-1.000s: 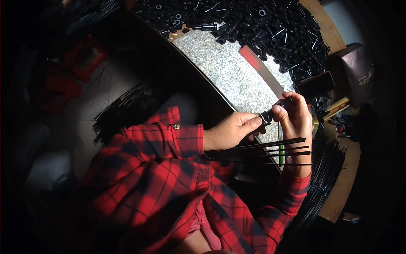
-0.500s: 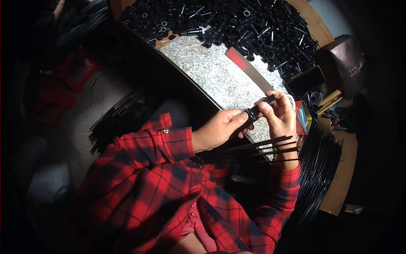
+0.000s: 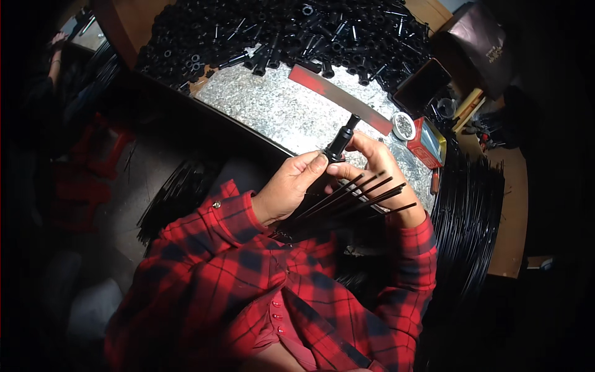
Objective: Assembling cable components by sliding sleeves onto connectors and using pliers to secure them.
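Note:
A black stepped cylindrical part (image 3: 339, 144) with a narrower tip stands tilted above the near edge of the work surface. My left hand (image 3: 286, 189) is closed round its lower end, the thumb pressed on its side. My right hand (image 3: 378, 164) has its fingers bent about the same part, thumb at its base and index finger against its side. The fingers partly hide the lower end. Several thin black rods (image 3: 372, 197) stick up from my lap, crossing in front of my right hand and wrist.
Beyond lies a heap of black cylindrical parts (image 3: 297, 34). On the speckled surface (image 3: 248, 105) are a red-and-grey strip (image 3: 341, 96), a white round dish (image 3: 403, 126) and a red box (image 3: 426, 146). A phone (image 3: 423, 85) lies further right. Bundles of black rods (image 3: 468, 211) stand at right.
The view has shifted, so the table sits further left and lower. The black part has been tipped more upright, and my right fingers have moved from its tip down toward its base.

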{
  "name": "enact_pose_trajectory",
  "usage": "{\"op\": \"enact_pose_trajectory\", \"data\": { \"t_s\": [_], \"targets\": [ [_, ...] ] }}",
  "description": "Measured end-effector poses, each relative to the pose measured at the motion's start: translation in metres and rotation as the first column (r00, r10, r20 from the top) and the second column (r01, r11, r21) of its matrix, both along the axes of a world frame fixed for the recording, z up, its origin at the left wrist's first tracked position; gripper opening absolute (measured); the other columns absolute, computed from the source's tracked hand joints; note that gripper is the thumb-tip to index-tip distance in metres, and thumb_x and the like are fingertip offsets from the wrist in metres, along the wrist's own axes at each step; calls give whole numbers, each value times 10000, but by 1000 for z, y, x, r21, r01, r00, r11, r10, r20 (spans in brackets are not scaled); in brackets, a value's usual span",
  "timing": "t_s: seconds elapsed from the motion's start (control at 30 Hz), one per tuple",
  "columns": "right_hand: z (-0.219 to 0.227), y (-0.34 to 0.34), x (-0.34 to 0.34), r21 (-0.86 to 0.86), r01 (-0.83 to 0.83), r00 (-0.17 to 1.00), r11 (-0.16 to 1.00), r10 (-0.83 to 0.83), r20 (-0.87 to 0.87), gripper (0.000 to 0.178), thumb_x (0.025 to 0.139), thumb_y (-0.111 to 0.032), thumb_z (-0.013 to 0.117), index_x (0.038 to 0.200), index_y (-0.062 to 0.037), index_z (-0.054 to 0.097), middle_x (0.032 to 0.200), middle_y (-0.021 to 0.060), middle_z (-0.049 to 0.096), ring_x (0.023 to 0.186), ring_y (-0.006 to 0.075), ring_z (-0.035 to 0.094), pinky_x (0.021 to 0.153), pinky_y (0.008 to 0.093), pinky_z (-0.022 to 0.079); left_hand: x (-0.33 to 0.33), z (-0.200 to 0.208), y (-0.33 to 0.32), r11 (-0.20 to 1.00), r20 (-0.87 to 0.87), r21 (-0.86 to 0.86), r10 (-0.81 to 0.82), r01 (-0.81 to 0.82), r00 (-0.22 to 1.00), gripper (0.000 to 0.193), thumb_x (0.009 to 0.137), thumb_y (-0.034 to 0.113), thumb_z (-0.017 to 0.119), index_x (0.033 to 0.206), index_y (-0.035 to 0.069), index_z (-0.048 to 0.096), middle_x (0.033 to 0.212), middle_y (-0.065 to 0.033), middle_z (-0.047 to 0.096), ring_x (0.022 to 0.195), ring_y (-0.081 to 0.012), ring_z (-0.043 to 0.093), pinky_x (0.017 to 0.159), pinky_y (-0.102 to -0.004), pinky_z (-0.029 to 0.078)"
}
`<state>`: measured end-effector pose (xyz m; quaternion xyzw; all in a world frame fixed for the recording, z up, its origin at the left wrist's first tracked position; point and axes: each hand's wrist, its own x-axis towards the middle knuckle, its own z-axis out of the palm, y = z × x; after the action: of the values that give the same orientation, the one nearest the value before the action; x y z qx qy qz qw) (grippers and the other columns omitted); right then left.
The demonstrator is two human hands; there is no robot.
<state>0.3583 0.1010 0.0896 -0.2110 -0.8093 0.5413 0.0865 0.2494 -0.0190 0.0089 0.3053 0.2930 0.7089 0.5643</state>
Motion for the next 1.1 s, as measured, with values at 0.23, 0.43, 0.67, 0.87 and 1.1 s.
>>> {"op": "enact_pose_trajectory", "data": {
  "t_s": [0.23, 0.43, 0.67, 0.87, 1.1],
  "targets": [
    [-3, 5, 2, -44, -12, 1000, 999, 13, 14, 299, 727, -165, 747, 894, 7, 568, 807, 81, 607, 776, 159, 578, 729, 297, 467, -1, -5, 0, 996, 28, -66, -59, 61, 998, 337, 981, 285, 400, 1166, 24, 506, 915, -21, 582, 761, -73, 549, 701, -205, 465],
    [-40, -6, 2, 104, 186, 962, 977, -160, -223, 394, 713, -199, 766, 948, 23, 542, 849, 77, 604, 780, 112, 562, 684, 256, 465, -8, -3, -3, 997, 133, -30, -70, 75, 989, 336, 984, 268, 389, 1186, 18, 491, 924, -28, 591, 793, -91, 574, 713, -222, 478],
    [-85, -23, 5, -254, 388, 864, 886, -446, -233, 329, 776, -168, 716, 987, 10, 538, 761, 24, 561, 627, 85, 517, 524, 215, 458, -9, -3, -5, 999, 26, -37, -26, 27, 999, 354, 968, 237, 423, 1218, -10, 462, 980, -67, 605, 854, -150, 612, 750, -266, 508],
    [-73, -46, 6, -442, 264, 901, 857, -382, -204, 264, 852, -255, 654, 830, -9, 560, 638, 1, 542, 511, 64, 496, 462, 195, 392, -17, 1, -13, 984, 146, 77, -170, 160, 974, 413, 948, 264, 457, 1239, -29, 437, 1125, -107, 567, 956, -177, 597, 782, -289, 514],
    [-71, -55, 7, -451, 230, 895, 862, -369, -249, 288, 891, -237, 597, 712, -11, 585, 541, -5, 513, 384, 64, 471, 363, 201, 363, -7, 10, -8, 993, 174, -106, -39, 58, 984, 441, 957, 261, 435, 1280, -37, 391, 1194, -144, 528, 955, -235, 607, 773, -360, 527]
  ]
}}
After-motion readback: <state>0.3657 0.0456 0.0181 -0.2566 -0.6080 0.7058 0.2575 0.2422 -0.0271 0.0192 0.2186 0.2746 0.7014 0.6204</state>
